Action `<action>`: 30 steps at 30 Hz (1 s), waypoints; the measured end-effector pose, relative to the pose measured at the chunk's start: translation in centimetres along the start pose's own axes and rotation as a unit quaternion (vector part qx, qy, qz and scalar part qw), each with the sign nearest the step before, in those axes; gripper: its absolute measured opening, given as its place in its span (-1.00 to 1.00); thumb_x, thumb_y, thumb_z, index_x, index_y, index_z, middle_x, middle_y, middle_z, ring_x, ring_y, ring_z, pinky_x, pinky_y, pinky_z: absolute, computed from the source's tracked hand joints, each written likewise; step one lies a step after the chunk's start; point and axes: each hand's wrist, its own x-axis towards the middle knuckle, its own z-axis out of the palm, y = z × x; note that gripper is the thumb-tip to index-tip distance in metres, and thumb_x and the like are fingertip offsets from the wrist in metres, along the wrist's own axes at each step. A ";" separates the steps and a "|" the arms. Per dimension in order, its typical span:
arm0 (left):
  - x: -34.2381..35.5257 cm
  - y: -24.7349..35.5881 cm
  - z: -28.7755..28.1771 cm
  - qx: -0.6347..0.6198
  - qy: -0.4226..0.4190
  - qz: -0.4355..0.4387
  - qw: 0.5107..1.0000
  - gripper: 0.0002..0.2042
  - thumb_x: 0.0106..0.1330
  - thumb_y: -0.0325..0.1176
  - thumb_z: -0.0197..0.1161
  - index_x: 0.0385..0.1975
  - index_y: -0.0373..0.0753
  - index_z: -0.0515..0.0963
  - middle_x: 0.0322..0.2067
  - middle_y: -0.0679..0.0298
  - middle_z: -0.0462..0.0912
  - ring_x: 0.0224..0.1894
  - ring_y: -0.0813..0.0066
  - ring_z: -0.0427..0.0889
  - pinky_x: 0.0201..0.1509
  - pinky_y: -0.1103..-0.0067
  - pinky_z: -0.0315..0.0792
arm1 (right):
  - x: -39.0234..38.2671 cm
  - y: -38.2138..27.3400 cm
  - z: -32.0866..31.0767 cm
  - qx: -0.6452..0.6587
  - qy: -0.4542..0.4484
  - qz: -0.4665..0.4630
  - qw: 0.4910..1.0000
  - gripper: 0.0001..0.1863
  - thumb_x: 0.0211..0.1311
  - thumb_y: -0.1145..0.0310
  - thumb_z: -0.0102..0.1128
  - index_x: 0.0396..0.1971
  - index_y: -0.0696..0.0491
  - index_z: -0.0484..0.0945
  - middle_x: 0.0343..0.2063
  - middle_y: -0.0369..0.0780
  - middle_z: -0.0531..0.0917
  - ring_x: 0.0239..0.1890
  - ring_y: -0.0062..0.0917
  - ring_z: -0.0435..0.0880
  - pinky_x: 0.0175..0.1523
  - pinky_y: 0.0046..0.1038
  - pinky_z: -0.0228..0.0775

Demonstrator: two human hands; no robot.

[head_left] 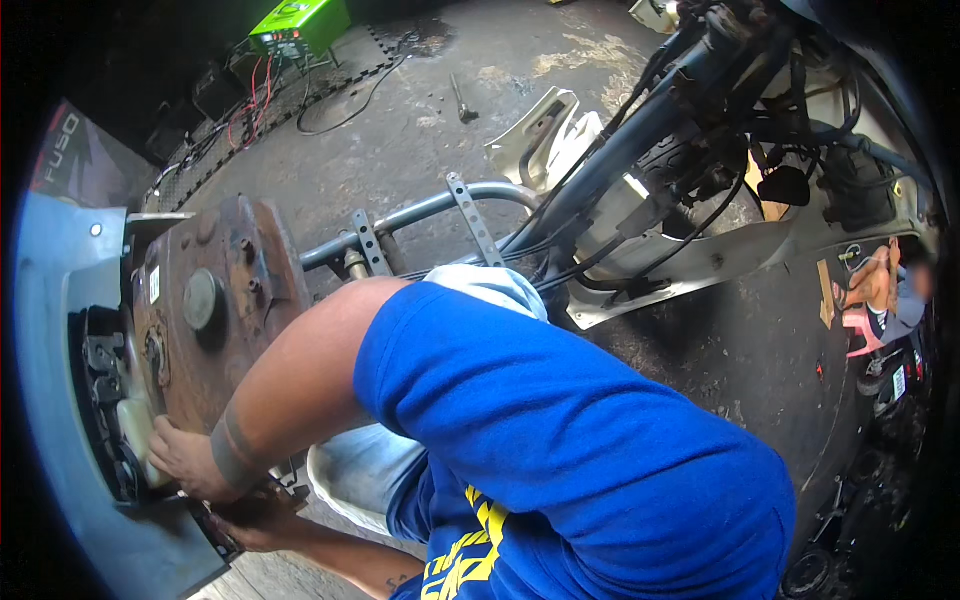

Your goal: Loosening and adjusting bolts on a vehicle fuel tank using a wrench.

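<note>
The fingertips of the right hand [188, 462] rest at a pale, translucent plastic part [134, 437] in the lower left of the frame, bent around its near edge — whether they actually grip it, I cannot tell. The left hand [258, 520] is just below and partly covered by the right; its fingers are in shadow, so I cannot tell if they are clenched, released or grasping something.

The plastic part is set between a rusty brown metal tank [230, 340] and a group of black fittings [100, 370] at the left. The tank bears a round dark cap [204, 299] and a small white label [154, 285]. A light-blue panel [50, 300] curves down the left side of the frame, past the black fittings.

The right arm crosses the centre in a blue sleeve [540, 400], with a dark band around the wrist. Above it, a grey-blue tubular frame [600, 190] runs toward the upper right, with two perforated metal strips [475, 220] near the centre. Cream panels [690, 285] lie beside and beneath the tubing.

Farther out, a bright green machine [305, 28] with red cables [257, 95] stands at the upper left — and at the far right, a person [900, 310] sits on a pink seat [858, 332].
</note>
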 end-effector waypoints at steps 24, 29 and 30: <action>2.4 5.2 -1.8 -0.104 0.078 -0.281 0.951 -0.74 0.34 -0.42 0.11 -0.08 -0.47 0.47 -0.11 0.05 0.56 -0.07 0.30 0.54 0.06 0.44 0.42 | -1.0 2.0 -2.0 0.072 0.064 -0.058 0.994 -0.69 -0.01 0.10 0.12 -0.41 -0.04 0.72 -0.27 -0.19 0.47 -0.12 -0.33 0.37 -0.11 -0.28 0.10; 3.4 7.0 -0.3 -0.167 0.066 -0.308 0.934 -0.82 0.33 -0.44 0.09 -0.16 -0.41 0.46 -0.19 0.23 0.48 -0.16 0.47 0.46 -0.06 0.56 0.37 | -1.1 2.2 -1.8 0.071 0.083 -0.060 0.992 -0.70 -0.06 0.09 0.14 -0.46 -0.03 0.71 -0.33 -0.20 0.45 -0.14 -0.33 0.35 -0.11 -0.28 0.11; 3.3 7.2 -0.2 -0.186 0.096 -0.296 0.932 -0.83 0.31 -0.47 0.07 -0.18 -0.41 0.47 -0.22 0.22 0.48 -0.18 0.49 0.45 -0.08 0.58 0.37 | -1.0 2.2 -1.8 0.074 0.088 -0.065 0.991 -0.70 -0.06 0.09 0.14 -0.46 -0.03 0.71 -0.33 -0.20 0.45 -0.14 -0.33 0.35 -0.11 -0.28 0.11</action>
